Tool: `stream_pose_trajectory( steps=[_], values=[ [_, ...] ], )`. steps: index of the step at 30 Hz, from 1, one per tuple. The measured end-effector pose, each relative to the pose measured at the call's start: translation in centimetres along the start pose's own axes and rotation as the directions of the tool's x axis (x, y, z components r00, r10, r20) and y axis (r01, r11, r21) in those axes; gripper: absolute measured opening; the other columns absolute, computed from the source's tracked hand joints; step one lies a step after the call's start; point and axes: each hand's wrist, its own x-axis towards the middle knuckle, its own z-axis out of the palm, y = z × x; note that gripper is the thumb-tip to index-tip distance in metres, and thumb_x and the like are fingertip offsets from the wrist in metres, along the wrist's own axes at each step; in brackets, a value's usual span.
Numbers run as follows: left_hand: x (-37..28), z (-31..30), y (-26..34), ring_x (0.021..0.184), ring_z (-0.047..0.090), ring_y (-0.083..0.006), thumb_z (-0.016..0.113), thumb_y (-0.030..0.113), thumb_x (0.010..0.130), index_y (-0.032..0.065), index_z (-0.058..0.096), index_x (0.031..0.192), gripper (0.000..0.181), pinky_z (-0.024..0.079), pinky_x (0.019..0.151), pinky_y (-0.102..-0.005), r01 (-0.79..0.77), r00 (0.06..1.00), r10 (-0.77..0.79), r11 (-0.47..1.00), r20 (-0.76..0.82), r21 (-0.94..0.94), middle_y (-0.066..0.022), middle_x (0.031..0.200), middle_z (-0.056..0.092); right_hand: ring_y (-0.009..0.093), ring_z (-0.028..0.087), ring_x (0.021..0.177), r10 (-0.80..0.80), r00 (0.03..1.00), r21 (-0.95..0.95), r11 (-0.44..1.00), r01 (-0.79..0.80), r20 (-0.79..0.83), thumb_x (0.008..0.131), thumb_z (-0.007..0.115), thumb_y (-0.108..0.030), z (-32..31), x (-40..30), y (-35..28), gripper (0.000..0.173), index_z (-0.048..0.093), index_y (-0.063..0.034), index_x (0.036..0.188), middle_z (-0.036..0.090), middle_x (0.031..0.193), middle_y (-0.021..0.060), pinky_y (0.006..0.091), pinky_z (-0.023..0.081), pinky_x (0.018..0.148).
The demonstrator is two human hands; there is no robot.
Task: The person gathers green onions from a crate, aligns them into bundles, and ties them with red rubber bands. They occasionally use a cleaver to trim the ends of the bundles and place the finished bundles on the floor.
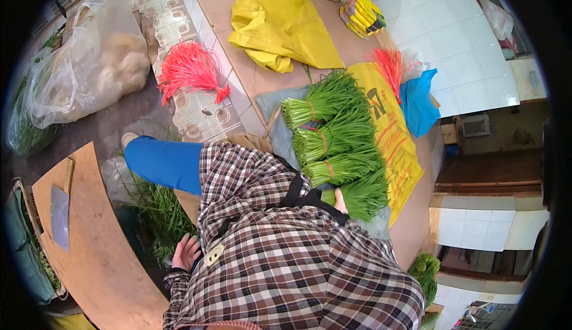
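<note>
My right hand (340, 202) is shut around the pale stem end of a bundle of green chives (364, 196), its grip partly hidden by my dark cuff. That bundle lies nearest me in a row. Beyond it rest three more chive bundles (339, 140), each with a red band around the stems. They lie on a grey plastic sheet (267, 102) and a printed yellow sack (397, 151). My left hand (185, 252) hangs with fingers apart and nothing in it, beside my plaid garment. Loose green stalks (167, 218) are heaped just beyond that hand.
A cleaver (60, 218) lies on a curved wooden board (111, 276) at left. Farther off are red plastic strips (190, 71), a crumpled yellow sack (286, 30) and a stuffed clear plastic bag (103, 62). Beside the tiled wall sit more red strips (389, 71) and a blue bag (418, 102).
</note>
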Motion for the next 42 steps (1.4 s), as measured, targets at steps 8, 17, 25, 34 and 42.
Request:
stream_pose_trajectory(
  steps=[8, 17, 25, 34, 42],
  values=[
    [0.3, 0.1, 0.7, 0.109, 0.057, -0.0172, 0.05, 0.049, 0.096, 0.0117, 0.03, 0.149, 0.069, 0.045, 0.094, -0.0368, -0.001, 1.0, 0.002, 0.998, -0.022, 0.064, -0.0069, 0.139, 0.05, 0.029, 0.049, 0.12, -0.395, 0.897, -0.882, 0.327, 0.338, 0.198, 0.089, 0.056, -0.058, 5.0, -4.9, -0.7, 0.075, 0.048, 0.0006, 0.135, 0.054, 0.133, 0.0161, 0.0398, 0.034, 0.107],
    [1.3, -1.7, 1.3, 0.107, 0.057, -0.0151, 0.05, 0.05, 0.095, 0.012, 0.032, 0.148, 0.068, 0.045, 0.093, -0.035, -0.002, 1.0, 0.005, 0.993, -0.021, 0.115, -0.0048, 0.139, 0.051, 0.016, 0.055, 0.043, -0.437, 0.899, -0.881, 0.415, 0.228, 0.028, 0.093, 0.061, -0.013, 9.9, -11.7, -12.7, 0.022, 0.061, 0.0087, 0.095, 0.066, 0.074, 0.0168, 0.0242, 0.041, 0.036],
    [1.2, -2.8, 1.5, 0.106, 0.06, -0.0178, 0.053, 0.047, 0.095, 0.0106, 0.034, 0.147, 0.067, 0.05, 0.087, -0.0332, -0.03, 0.997, 0.036, 0.997, -0.074, 0.076, -0.0062, 0.138, 0.053, 0.014, 0.053, 0.041, -0.505, 0.863, -0.778, 0.543, 0.317, 0.0, 0.095, 0.053, -0.019, 11.7, -8.1, -12.1, 0.025, 0.062, -0.0002, 0.109, 0.064, 0.063, 0.0103, 0.025, 0.04, 0.037],
    [0.9, -2.7, 2.1, 0.111, 0.057, -0.0169, 0.05, 0.049, 0.095, 0.0116, 0.035, 0.147, 0.066, 0.045, 0.092, -0.0332, -0.031, 0.995, 0.044, 0.987, -0.084, 0.156, -0.0053, 0.139, 0.052, 0.015, 0.045, 0.035, -0.342, 0.925, -0.793, 0.604, 0.079, -0.168, 0.091, 0.062, -0.037, 13.6, -8.1, -11.7, 0.039, 0.062, 0.0008, 0.101, 0.063, 0.059, 0.0129, 0.0305, 0.036, 0.033],
    [0.8, -2.3, 2.7, 0.113, 0.055, -0.0173, 0.049, 0.049, 0.095, 0.0115, 0.033, 0.148, 0.066, 0.041, 0.096, -0.0344, -0.021, 0.994, 0.042, 0.98, -0.102, 0.2, -0.0051, 0.141, 0.05, 0.011, 0.045, 0.039, -0.322, 0.947, -0.815, 0.547, 0.192, 0.007, 0.082, 0.073, -0.013, 12.5, -7.0, -11.6, 0.016, 0.065, -0.001, 0.089, 0.061, 0.059, 0.0062, 0.0261, 0.034, 0.037]
  ],
)
